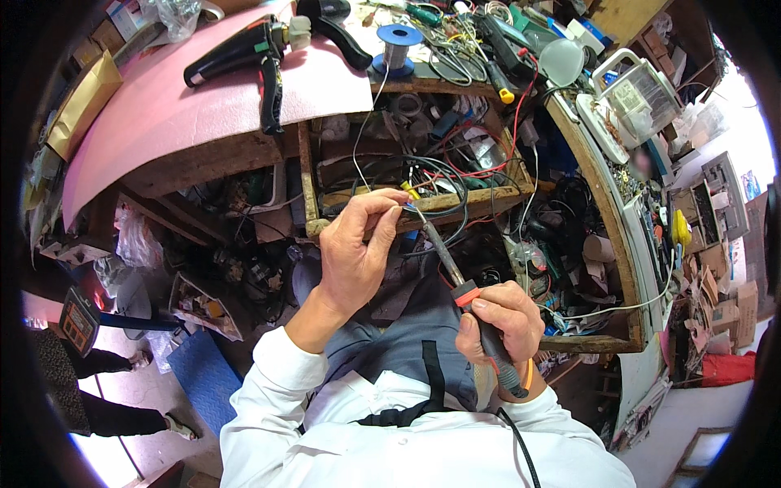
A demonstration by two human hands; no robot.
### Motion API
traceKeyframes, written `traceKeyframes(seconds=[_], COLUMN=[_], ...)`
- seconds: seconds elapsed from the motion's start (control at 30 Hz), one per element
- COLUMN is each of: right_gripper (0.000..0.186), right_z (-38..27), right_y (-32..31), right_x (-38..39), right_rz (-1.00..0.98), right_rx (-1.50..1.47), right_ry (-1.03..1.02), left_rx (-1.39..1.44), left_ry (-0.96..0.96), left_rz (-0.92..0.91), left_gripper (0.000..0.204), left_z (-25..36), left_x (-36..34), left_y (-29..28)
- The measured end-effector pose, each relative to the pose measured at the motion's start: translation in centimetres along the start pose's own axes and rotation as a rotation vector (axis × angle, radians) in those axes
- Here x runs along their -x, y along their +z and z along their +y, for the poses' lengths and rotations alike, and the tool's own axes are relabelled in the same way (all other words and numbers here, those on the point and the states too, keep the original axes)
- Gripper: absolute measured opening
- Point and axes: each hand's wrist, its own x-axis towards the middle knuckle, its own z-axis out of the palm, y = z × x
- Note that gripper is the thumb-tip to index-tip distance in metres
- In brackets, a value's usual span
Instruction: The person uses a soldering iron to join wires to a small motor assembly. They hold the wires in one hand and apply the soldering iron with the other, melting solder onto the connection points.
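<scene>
My right hand (498, 325) grips a soldering iron (443, 248) by its red and black handle, the metal shaft angled up and left. The iron's tip is at a small blue piece (412, 206) that my left hand (366, 244) pinches between thumb and fingers. A thin pale strand runs down to my left fingers from a blue spool (399, 41) on the bench top. A small yellow part (411, 189) sits just beyond my fingertips; whether I hold it too is unclear. Black cable loops lie behind my hands over an open wooden drawer (313, 175) full of wires and parts.
A pink mat (130, 146) carries a black angled tool (228, 61). Tangled leads and a clear plastic container (634, 98) crowd the upper right. A cluttered wooden-edged compartment (622, 276) is at right. Another person's legs (106, 415) are at lower left, near a blue platform (199, 382).
</scene>
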Motion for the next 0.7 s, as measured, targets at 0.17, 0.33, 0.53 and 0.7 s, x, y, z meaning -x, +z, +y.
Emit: traceKeyframes(seconds=[0.17,0.33,0.53,0.7], right_gripper=[0.035,0.03,0.038,0.038], right_z=[0.21,0.25,0.19,0.23], right_y=[-0.15,-0.2,-0.15,-0.14], right_x=[-0.13,-0.12,-0.14,0.18], right_rz=[0.015,0.033,0.003,0.01], right_rx=[-0.024,-0.027,-0.017,-0.026], right_ry=[0.014,0.003,0.022,0.036], left_rx=[-0.006,-0.023,-0.011,-0.033], left_ry=[-0.003,-0.061,-0.042,-0.058], left_rz=[-0.011,-0.062,-0.059,-0.055], left_gripper=[0.007,0.009,0.009,0.008], left_z=[0.13,0.61,0.18,0.43], left_x=[0.03,0.13,0.15,0.24], left_y=[-0.06,-0.39,-0.39,-0.42])
